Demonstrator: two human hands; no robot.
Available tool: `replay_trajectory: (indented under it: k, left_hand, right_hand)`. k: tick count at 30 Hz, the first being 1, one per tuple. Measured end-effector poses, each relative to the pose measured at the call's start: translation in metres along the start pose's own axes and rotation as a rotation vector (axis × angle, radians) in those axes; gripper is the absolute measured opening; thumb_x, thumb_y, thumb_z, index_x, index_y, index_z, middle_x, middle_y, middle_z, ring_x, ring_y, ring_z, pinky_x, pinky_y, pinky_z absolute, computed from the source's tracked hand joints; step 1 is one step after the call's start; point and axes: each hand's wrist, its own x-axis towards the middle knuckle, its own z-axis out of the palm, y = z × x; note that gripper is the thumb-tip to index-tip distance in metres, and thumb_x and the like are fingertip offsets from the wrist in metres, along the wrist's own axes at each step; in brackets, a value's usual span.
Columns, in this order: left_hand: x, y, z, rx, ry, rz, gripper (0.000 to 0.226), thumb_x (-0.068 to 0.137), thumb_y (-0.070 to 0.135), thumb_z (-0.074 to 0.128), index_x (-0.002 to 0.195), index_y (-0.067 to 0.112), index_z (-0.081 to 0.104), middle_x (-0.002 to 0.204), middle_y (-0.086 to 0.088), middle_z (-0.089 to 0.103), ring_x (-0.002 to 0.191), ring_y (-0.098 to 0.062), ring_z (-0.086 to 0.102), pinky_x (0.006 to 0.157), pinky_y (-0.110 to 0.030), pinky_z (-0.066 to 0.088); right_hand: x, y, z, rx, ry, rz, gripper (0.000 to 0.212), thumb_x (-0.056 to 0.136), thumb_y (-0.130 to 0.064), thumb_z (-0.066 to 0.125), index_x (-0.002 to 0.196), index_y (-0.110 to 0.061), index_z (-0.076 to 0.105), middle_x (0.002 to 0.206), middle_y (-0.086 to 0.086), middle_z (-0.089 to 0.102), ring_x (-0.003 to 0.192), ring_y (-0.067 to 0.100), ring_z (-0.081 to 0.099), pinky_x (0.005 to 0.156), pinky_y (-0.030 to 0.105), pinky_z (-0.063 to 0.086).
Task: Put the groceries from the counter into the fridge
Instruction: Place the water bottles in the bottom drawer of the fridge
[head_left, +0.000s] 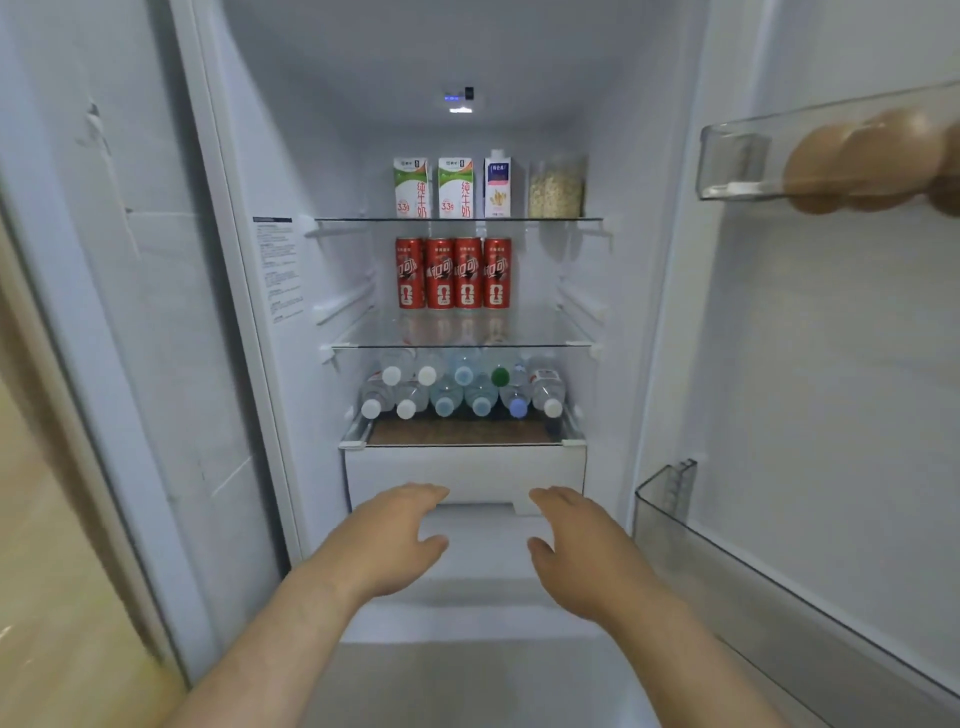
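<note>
Inside the open fridge (631, 171), water bottles (457, 387) lie stacked on the lowest shelf, long axes running front to back with the caps toward the viewer. Red cans (453, 273) stand upright on the shelf above, and cartons (452, 188) stand upright on the top one (a jar (556, 189) beside them). The left hand (387, 540) and right hand (584, 551) are apart, palms down with fingers relaxed and holding nothing, at the white drawer's (465, 470) lower edge.

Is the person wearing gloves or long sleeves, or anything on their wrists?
No gloves: the left hand and the right hand are both bare. No ring, watch or bracelet shows on either one. The left forearm and the right forearm are bare too, with no sleeve in view down to the bottom edge of the picture.
</note>
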Motion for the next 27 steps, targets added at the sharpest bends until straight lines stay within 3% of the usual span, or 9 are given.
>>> replay_trajectory:
  k: [8,11,18,27]
  left_hand:
    - [-0.002,0.017,0.03,-0.041,-0.081,0.122,0.06,0.097,0.045,0.05,0.152,0.03,0.031,0.158,0.013,0.028,0.145,-0.006,0.024,0.114,-0.02,0.018]
    - [-0.002,0.027,0.041,-0.058,-0.112,0.189,0.058,0.098,0.045,0.049,0.151,0.032,0.031,0.159,0.014,0.026,0.146,-0.005,0.021,0.114,-0.017,0.014]
    - [-0.008,0.062,0.073,-0.099,-0.219,0.361,0.057,0.095,0.048,0.051,0.148,0.034,0.036,0.153,0.017,0.035,0.14,-0.006,0.031,0.11,-0.018,0.024]
    - [-0.028,0.111,0.127,-0.163,-0.428,0.556,0.058,0.097,0.052,0.046,0.15,0.039,0.027,0.157,0.021,0.025,0.144,-0.001,0.022,0.115,-0.018,0.016]
  right_hand:
    - [-0.044,-0.001,0.003,-0.004,0.011,0.067,0.052,0.102,-0.033,0.042,0.152,-0.026,0.03,0.155,-0.009,0.033,0.14,0.015,0.034,0.112,0.03,0.034]
    - [-0.066,0.005,0.006,-0.019,0.021,0.122,0.049,0.101,-0.031,0.044,0.149,-0.028,0.036,0.149,-0.01,0.042,0.134,0.013,0.04,0.108,0.026,0.035]
    - [-0.131,0.029,0.012,-0.078,0.027,0.362,0.046,0.1,-0.037,0.042,0.146,-0.033,0.042,0.143,-0.016,0.049,0.128,0.008,0.046,0.101,0.021,0.036]
    - [-0.229,0.043,0.001,-0.169,0.046,0.7,0.046,0.1,-0.038,0.041,0.145,-0.034,0.04,0.14,-0.016,0.05,0.129,0.011,0.045,0.101,0.027,0.041]
